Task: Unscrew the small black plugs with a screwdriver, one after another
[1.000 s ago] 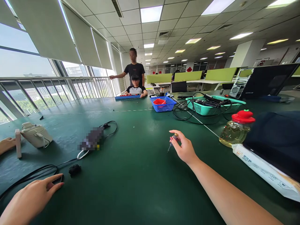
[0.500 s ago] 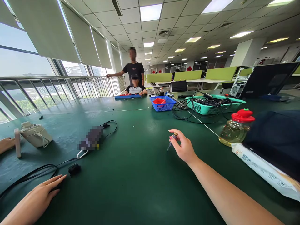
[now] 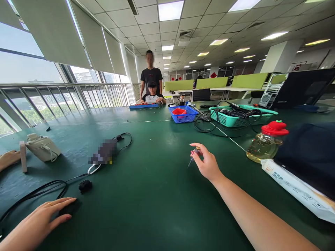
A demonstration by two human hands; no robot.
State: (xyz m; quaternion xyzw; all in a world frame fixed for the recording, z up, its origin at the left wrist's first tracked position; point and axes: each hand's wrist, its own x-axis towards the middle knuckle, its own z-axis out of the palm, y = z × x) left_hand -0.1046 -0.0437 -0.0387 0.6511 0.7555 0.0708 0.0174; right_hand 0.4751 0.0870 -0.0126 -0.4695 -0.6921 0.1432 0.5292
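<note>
My right hand (image 3: 208, 163) is held above the green table (image 3: 157, 188), fingers pinched on a small screwdriver (image 3: 193, 156) whose tip points down and left. My left hand (image 3: 44, 218) lies at the lower left with its fingers stretched over a small dark object (image 3: 69, 208) on the table. Just beyond it sit a small black part (image 3: 85, 186) and a black cable (image 3: 39, 190). A blurred dark device (image 3: 104, 152) with a cord lies further back.
A beige pouch (image 3: 43, 147) and another person's hand (image 3: 9, 158) are at the far left. A blue basket (image 3: 183, 115), a teal basket of cables (image 3: 240, 116), a red-lidded jar (image 3: 265, 141), a dark bag (image 3: 309, 157) and a white packet (image 3: 295, 190) stand right. Two people are at the table's far end.
My left hand slid right and forward, flattening over the small dark object. The right hand stays almost still with the screwdriver. The standing person lowered an outstretched arm.
</note>
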